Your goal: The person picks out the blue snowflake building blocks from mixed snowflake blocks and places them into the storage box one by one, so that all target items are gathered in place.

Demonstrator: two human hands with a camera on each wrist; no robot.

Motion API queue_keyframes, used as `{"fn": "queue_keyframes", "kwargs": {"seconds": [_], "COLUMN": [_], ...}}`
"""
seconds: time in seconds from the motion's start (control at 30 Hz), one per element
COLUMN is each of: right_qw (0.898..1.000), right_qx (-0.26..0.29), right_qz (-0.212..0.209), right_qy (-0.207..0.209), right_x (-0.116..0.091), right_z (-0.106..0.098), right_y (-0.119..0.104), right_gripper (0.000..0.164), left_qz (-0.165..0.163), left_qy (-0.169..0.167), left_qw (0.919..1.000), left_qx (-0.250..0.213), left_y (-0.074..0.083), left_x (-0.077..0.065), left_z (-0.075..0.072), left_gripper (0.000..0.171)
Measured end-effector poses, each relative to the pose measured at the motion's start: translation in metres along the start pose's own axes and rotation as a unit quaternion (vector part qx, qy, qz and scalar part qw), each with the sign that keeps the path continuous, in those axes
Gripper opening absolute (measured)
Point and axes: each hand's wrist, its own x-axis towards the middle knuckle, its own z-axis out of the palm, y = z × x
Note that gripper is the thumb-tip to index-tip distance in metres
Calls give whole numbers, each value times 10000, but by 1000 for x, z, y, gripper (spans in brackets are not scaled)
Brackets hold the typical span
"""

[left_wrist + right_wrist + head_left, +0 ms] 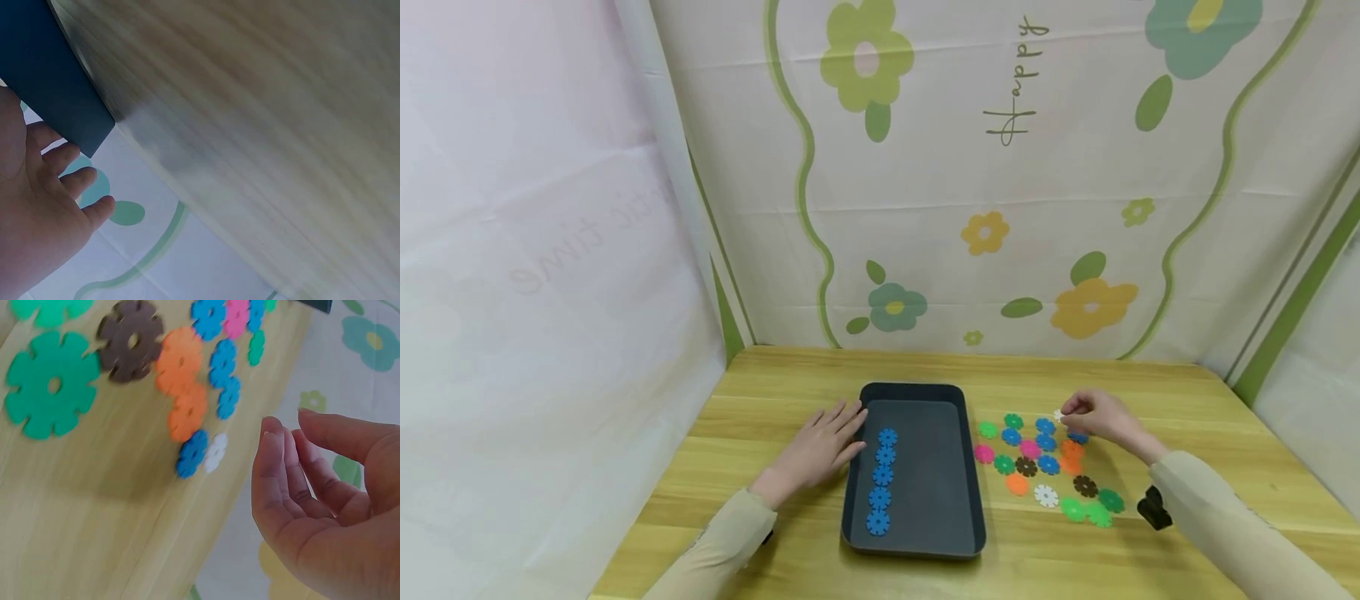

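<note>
My left hand (820, 448) lies with spread fingers against the left rim of a dark grey tray (932, 500); the left wrist view shows its fingertips at the tray's wall (56, 81). Several blue notched plastic discs (882, 475) form a column inside the tray, along its left side. Over the far right of the loose discs is my right hand (1101, 417), fingers bent and thumb close to them. The right wrist view shows a gap between thumb and fingers with nothing in it. Nearest to it on the table are a white disc (215, 452) and a blue disc (192, 454).
Loose discs in pink (984, 454), green (1003, 464), brown (1026, 467), orange (1018, 484), white (1046, 496) and blue (1048, 464) are scattered right of the tray on the wooden table (797, 550). A printed cloth (925, 183) hangs behind the table.
</note>
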Motion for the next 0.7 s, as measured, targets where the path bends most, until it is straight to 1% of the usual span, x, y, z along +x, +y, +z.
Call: {"fn": "queue_keyframes", "kwargs": {"seconds": [0.1,0.23,0.37,0.47,0.7], "right_qw": [9998,9996,9982,9962,9939], "right_qx": [-141,-239,-560,-830,-1003], "right_qz": [107,149,201,236,441], "right_qy": [44,39,95,112,112], "right_x": [0,0,2,4,8], "right_z": [-3,-6,-6,-6,-1], "right_y": [8,19,27,32,38], "right_gripper": [22,23,22,21,23], "left_qz": [-37,-55,-35,-23,-34], "left_qy": [-39,-61,-28,-7,-12], "left_qw": [10000,10000,10000,10000,10000], "left_qx": [11,17,-2,-9,-57], "left_y": [0,0,1,1,1], "left_x": [0,0,0,0,0], "left_z": [0,0,0,0,-1], "left_gripper": [61,61,61,60,60]}}
